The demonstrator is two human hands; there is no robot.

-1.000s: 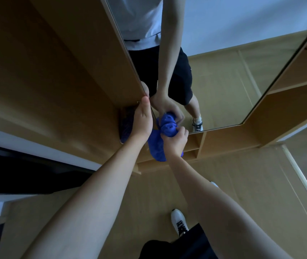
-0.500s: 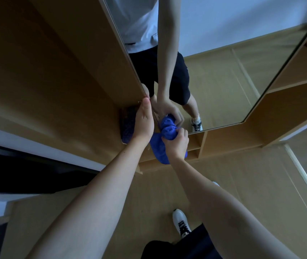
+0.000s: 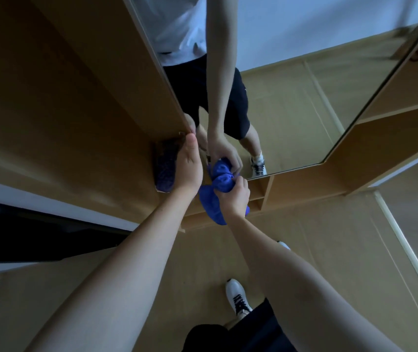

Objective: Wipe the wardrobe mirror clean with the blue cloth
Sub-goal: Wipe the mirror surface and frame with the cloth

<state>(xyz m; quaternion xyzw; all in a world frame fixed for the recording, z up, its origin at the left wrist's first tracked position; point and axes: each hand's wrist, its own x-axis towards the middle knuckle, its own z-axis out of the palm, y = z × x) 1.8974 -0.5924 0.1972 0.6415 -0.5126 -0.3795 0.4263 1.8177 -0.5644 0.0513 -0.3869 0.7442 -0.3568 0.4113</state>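
Observation:
The wardrobe mirror (image 3: 304,110) is a tall pane on a wooden door, seen from above at a steep angle. My right hand (image 3: 234,199) grips the bunched blue cloth (image 3: 214,208) and presses its top against the glass at the mirror's lower left corner. The cloth's loose end hangs below my fist. My left hand (image 3: 187,168) holds the door's left edge just beside the cloth, thumb up along the edge and fingers round it. Both hands and the cloth are reflected in the glass.
Open wooden shelf compartments (image 3: 261,194) sit right below the mirror, and more shelving (image 3: 393,118) stands at the right. A dark purple patch (image 3: 166,168) shows on the wardrobe's side panel. My white shoe (image 3: 237,295) stands on the wooden floor (image 3: 329,250).
My right hand has shifted the cloth slightly down at the mirror's lower left corner. My left hand keeps its hold on the door edge.

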